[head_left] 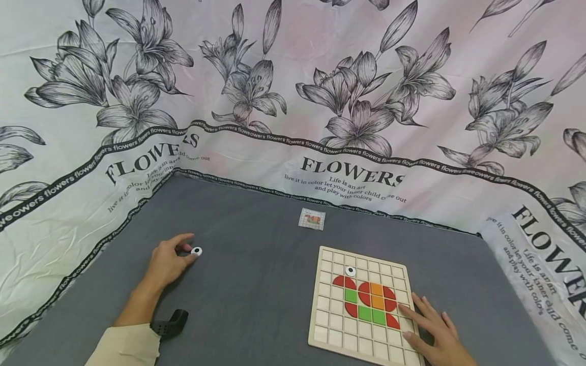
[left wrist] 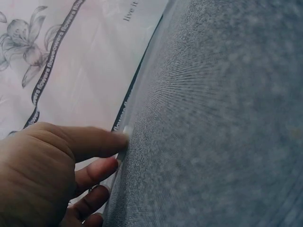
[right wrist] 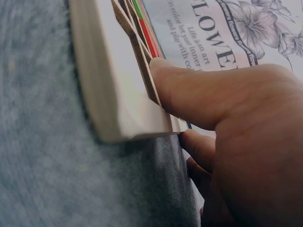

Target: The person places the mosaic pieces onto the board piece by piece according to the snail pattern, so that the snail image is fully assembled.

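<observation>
Near the left of the table in the head view, my left hand (head_left: pixel 169 260) pinches a small white disc with a black dot (head_left: pixel 196 251). Only a pale sliver of it shows by the thumb in the left wrist view. A wooden grid board (head_left: pixel 326 320) lies at the right, holding red, green and orange pieces (head_left: pixel 364 313) in a turtle-like pattern. Another black-dotted white disc (head_left: pixel 350 271) sits in an upper cell. My right hand (head_left: pixel 437 330) rests at the board's right edge, thumb and one finger on its surface, the other fingers reaching past the edge.
A small picture card (head_left: pixel 312 219) with a similar coloured pattern lies behind the board. The grey tabletop (head_left: pixel 247 284) meets a flower-printed curtain (head_left: pixel 256 157) at the back and sides. A black strap piece (head_left: pixel 173 324) is at the left wrist.
</observation>
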`<state>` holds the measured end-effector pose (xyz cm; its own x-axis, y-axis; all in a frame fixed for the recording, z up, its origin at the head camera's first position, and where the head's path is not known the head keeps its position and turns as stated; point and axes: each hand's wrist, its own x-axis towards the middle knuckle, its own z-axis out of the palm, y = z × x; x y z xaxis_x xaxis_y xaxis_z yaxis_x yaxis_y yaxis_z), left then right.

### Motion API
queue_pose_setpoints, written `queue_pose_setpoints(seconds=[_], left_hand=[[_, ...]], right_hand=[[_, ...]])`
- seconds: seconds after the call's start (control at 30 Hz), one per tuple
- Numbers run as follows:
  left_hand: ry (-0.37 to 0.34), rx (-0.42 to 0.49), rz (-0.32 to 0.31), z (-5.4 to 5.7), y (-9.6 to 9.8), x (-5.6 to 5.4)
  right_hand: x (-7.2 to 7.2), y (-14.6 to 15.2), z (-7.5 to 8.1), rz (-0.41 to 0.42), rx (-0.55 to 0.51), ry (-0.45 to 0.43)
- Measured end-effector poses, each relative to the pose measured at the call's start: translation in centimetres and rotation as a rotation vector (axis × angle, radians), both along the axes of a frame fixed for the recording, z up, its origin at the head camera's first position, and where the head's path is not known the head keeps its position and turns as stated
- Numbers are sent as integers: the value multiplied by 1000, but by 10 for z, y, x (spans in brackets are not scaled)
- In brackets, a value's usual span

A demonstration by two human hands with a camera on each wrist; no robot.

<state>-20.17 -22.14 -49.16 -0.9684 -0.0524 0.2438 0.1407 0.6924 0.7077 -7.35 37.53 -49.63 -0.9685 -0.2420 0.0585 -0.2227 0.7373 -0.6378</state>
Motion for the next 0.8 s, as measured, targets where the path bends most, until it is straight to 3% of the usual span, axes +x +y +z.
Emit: queue_pose_setpoints(seconds=[0.13,0.43,0.6,0.8], left_hand=[[-20,2,-25,0,0,0],[43,-32,-43,-3,4,0],[177,-21,-40,1,15,2],[369,-16,-100,13,39,4]], right_hand=[[0,0,0,0,-3,1],[1,1,-1,-13,6,-8],[2,-1,0,-22,6,-10],[3,-1,0,-16,8,29]])
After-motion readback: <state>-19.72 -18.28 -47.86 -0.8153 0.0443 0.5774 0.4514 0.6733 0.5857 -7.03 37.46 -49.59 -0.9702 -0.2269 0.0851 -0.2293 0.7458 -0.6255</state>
